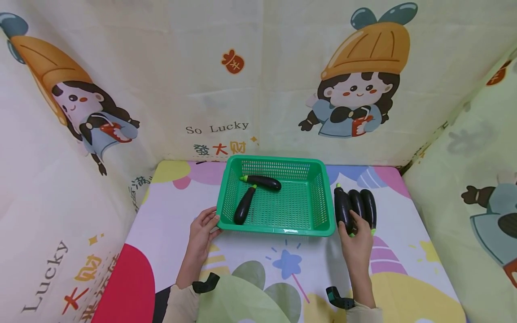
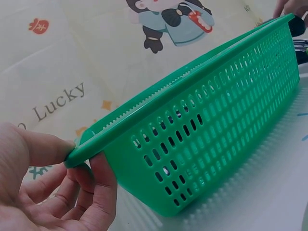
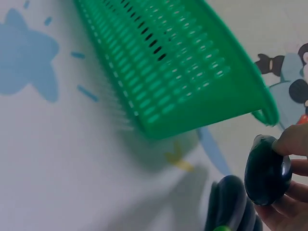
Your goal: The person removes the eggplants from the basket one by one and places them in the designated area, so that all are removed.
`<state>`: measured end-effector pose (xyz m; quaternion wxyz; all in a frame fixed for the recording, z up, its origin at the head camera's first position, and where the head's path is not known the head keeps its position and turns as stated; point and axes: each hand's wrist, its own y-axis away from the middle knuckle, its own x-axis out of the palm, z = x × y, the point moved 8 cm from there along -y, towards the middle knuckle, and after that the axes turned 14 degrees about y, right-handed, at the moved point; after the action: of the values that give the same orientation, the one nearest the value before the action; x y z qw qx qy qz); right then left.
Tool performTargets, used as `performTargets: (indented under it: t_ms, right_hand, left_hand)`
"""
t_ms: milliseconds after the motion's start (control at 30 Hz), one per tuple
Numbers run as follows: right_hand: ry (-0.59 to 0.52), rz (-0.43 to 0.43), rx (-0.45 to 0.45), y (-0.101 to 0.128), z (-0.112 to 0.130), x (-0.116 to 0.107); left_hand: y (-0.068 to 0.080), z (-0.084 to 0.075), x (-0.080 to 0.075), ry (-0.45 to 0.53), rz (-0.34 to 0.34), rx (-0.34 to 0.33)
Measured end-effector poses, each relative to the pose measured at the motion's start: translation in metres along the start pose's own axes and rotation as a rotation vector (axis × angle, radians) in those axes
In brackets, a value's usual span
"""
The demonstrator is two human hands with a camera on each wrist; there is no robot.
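A green plastic basket (image 1: 278, 233) stands on the table with two dark eggplants inside. One eggplant (image 1: 264, 182) lies crosswise near the back wall; another eggplant (image 1: 244, 206) slants along the left side. My left hand (image 1: 202, 231) pinches the basket's front-left rim corner between thumb and fingers, seen close in the left wrist view. To the right of the basket, my right hand (image 1: 357, 235) holds an eggplant (image 3: 267, 173) by thumb and fingers, its green stem end pointing away. Beside it lie more eggplants (image 1: 366, 206), side by side; the right wrist view shows them below the held one.
The table (image 1: 169, 251) has a colourful printed cover. Cream cloth walls (image 1: 274, 89) with cartoon figures enclose its back and sides. Black straps (image 1: 207, 283) sit on both wrists.
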<state>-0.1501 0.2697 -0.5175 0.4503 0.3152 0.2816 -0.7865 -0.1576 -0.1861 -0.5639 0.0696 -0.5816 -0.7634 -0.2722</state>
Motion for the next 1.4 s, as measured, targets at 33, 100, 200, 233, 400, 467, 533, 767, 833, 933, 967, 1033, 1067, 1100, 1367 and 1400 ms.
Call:
performTargets:
  t_ms: [33, 100, 200, 233, 400, 467, 533, 767, 833, 933, 967, 1033, 1067, 1100, 1367, 1400]
  right_hand:
    - [0.013, 0.001, 0.000, 0.001, -0.002, 0.002]
    - [0.041, 0.000, -0.003, 0.002, -0.005, 0.005]
    - [0.058, -0.003, -0.015, 0.003, -0.008, 0.010]
    - [0.063, -0.007, -0.020, 0.004, -0.009, 0.011]
    - [0.089, 0.001, -0.026, 0.004, -0.013, 0.016]
    - [0.100, 0.010, -0.023, 0.004, -0.015, 0.017]
    - [0.109, 0.016, -0.022, 0.004, -0.017, 0.019]
    - [0.126, -0.013, -0.041, 0.002, -0.019, 0.022]
    - [0.126, -0.021, -0.051, 0.001, -0.017, 0.023]
    - [0.133, -0.023, -0.049, 0.001, -0.017, 0.025]
    - [0.137, -0.021, -0.045, 0.001, -0.017, 0.026]
    - [0.143, -0.015, -0.033, 0.001, -0.018, 0.028]
    - [0.147, -0.014, -0.030, 0.001, -0.018, 0.029]
    - [0.151, -0.014, -0.027, 0.001, -0.019, 0.029]
    - [0.192, -0.047, -0.033, 0.002, -0.019, 0.033]
    - [0.196, -0.053, -0.037, 0.002, -0.019, 0.033]
  left_hand:
    - [0.000, 0.000, 0.000, 0.002, 0.000, 0.000]
    - [0.000, 0.001, 0.000, 0.009, -0.001, 0.000]
    - [-0.001, 0.001, 0.000, 0.012, -0.001, 0.002]
    - [-0.001, 0.001, 0.000, 0.011, -0.001, 0.003]
    - [-0.002, 0.002, -0.002, 0.007, 0.000, -0.001]
    - [-0.002, 0.002, -0.002, 0.006, -0.001, -0.002]
    - [-0.001, 0.002, -0.002, 0.003, -0.003, -0.004]
    - [0.000, 0.002, -0.002, -0.013, -0.008, 0.006]
    - [0.000, 0.001, -0.002, -0.010, -0.007, 0.006]
    - [-0.001, 0.001, -0.002, -0.004, -0.007, 0.005]
    - [-0.001, 0.001, -0.002, -0.008, -0.003, 0.007]
    - [-0.001, 0.001, -0.002, -0.014, 0.002, 0.011]
    - [-0.001, 0.001, -0.002, -0.014, 0.003, 0.012]
    - [-0.001, 0.001, -0.002, -0.019, 0.004, 0.015]
    - [-0.001, 0.000, -0.001, -0.018, 0.009, 0.029]
    - [-0.001, 0.000, -0.001, -0.016, 0.005, 0.026]
